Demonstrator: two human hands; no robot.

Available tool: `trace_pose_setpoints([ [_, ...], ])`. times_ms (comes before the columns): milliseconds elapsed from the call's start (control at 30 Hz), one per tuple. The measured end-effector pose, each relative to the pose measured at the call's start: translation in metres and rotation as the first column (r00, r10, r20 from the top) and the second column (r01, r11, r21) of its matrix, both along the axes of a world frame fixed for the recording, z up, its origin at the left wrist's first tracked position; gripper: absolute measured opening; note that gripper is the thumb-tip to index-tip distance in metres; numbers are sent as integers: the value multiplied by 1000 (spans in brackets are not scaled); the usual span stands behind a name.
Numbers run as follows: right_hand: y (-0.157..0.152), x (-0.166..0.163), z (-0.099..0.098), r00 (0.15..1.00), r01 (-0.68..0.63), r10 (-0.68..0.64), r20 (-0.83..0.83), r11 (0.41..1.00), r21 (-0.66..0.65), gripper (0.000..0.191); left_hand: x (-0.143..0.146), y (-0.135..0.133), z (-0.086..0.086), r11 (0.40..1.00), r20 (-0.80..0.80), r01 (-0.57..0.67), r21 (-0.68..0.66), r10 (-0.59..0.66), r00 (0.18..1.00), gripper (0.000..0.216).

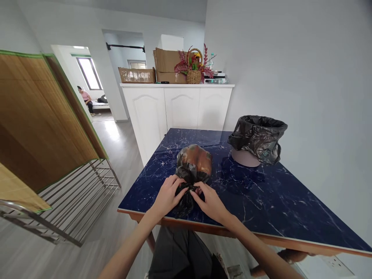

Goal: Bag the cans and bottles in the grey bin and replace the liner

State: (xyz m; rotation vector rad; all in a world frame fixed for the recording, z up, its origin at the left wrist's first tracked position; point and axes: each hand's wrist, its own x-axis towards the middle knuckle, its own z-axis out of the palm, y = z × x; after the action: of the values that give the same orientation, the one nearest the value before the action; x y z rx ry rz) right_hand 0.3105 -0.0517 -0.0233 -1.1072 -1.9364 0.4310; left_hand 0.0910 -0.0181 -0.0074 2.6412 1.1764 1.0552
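A filled black plastic bag (194, 162) lies on the dark blue marbled table (261, 197), something brown showing through its stretched top. My left hand (168, 193) and my right hand (209, 201) both pinch the bag's gathered neck near the table's front edge, fingers closed on the twisted plastic. The loose end of the bag hangs down between my hands toward the table's rim.
A small pink bin lined with a black bag (257, 139) stands at the table's right, by the wall. Behind are a white cabinet (177, 106) with cardboard boxes and a flower basket (194, 66). A bamboo screen and metal rack (72, 193) stand left. A person sits far back (86, 99).
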Motion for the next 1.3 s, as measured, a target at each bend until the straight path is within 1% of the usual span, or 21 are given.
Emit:
trace_pose_setpoints([
  [167,-4,2,-4,1000,25,-25,-6,1000,19,21,-1,-1,-3,997,45,-71,-14,72,996,10],
  [267,-6,4,-4,999,43,-43,-8,999,30,21,-1,-1,-3,997,67,-72,-20,73,995,8],
  [400,-7,6,-3,996,78,-77,-35,996,45,23,-1,-2,-2,997,106,-70,-27,73,992,15],
  [600,-9,9,-3,989,114,-109,-103,993,42,31,-2,-5,0,996,182,-70,-61,80,980,20],
  [733,-12,12,0,975,140,-135,-174,990,18,33,-3,-7,1,993,250,-65,-94,87,964,19],
  [833,-16,18,4,952,166,-166,-259,986,-23,33,-5,-7,3,986,341,-105,-125,143,929,16],
  [1000,-27,34,7,867,227,-258,-426,966,-122,33,-10,3,1,969,512,-173,-176,240,825,18],
  [1067,-30,40,9,842,231,-275,-464,961,-150,33,-14,9,-1,961,562,-193,-198,273,781,20],
  [1167,-34,44,14,836,203,-265,-480,963,-178,36,-21,16,-3,945,611,-240,-221,326,722,20],
  [1233,-36,44,19,850,210,-261,-458,965,-160,34,-25,16,-2,937,622,-271,-221,349,701,18],
  [1300,-40,40,24,875,266,-273,-401,961,-73,24,-27,12,2,937,615,-287,-201,349,707,15],
])
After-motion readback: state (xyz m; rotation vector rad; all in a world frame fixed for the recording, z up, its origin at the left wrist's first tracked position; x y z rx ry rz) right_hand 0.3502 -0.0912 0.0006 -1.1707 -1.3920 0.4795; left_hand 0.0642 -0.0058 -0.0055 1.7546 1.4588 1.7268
